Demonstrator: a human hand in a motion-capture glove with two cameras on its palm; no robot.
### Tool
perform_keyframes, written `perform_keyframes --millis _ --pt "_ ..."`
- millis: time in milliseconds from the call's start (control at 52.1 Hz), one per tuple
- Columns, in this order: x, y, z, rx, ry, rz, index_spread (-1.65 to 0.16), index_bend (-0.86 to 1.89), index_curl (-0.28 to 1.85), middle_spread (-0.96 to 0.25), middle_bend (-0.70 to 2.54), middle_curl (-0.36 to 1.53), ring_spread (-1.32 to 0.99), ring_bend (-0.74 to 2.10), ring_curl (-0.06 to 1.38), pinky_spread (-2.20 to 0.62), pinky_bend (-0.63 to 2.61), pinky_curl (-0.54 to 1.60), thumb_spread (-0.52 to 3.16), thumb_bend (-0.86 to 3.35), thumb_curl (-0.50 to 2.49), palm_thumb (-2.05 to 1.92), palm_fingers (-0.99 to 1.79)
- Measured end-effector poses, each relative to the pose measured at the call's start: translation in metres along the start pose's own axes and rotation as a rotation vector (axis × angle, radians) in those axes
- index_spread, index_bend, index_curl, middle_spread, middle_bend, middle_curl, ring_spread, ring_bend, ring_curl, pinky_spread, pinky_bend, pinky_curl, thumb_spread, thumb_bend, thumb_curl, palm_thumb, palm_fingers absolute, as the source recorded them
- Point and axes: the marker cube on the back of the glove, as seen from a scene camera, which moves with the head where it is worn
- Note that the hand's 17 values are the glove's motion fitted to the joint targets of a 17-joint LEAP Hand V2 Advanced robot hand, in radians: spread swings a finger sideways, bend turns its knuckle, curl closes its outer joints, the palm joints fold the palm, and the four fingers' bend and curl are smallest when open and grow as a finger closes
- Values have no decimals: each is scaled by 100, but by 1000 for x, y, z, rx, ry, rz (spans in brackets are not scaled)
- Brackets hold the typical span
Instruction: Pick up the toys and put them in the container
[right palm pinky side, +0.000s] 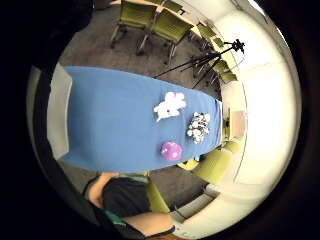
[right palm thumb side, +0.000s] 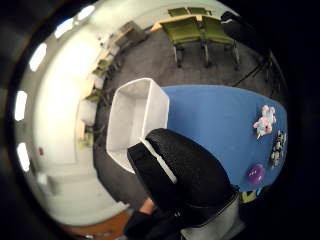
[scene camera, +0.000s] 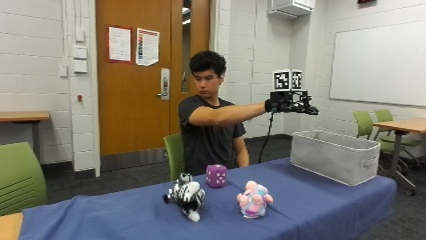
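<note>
While I hold the grip (scene camera: 291, 105) high above the container (scene camera: 335, 155) — fingers unreadable — zebra (scene camera: 186, 195), pink plush (scene camera: 253, 199) and purple die (scene camera: 216, 175) sit on the bench (scene camera: 113, 215); soft, light — take each mid-body.

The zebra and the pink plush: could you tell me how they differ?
The zebra is black-and-white striped; the pink plush is pink and white. The zebra lies stretched along the cloth; the pink plush sits upright and compact. The zebra is farther from the container than the pink plush. Both are soft toys on the blue tablecloth, untouched by the hands.
</note>
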Motion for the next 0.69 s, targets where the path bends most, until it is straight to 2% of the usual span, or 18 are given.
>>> perform_keyframes --millis 134,288,499,691 --pt "-1 1 1 13 22 -22 -17 20 11 -8 24 10 -22 21 6 -10 38 14 75 -8 1 -12 25" --pt "6 14 -4 7 38 -40 -22 19 17 -10 24 15 -29 22 9 -12 39 19 97 -8 3 -12 22" --pt "91 62 -15 -32 86 -1 -24 19 23 -12 24 20 -33 22 13 -13 38 23 107 -9 5 -13 20" --pt "175 97 10 -19 93 78 -25 18 27 -13 24 25 -35 24 16 -13 38 26 110 -9 6 -13 20"
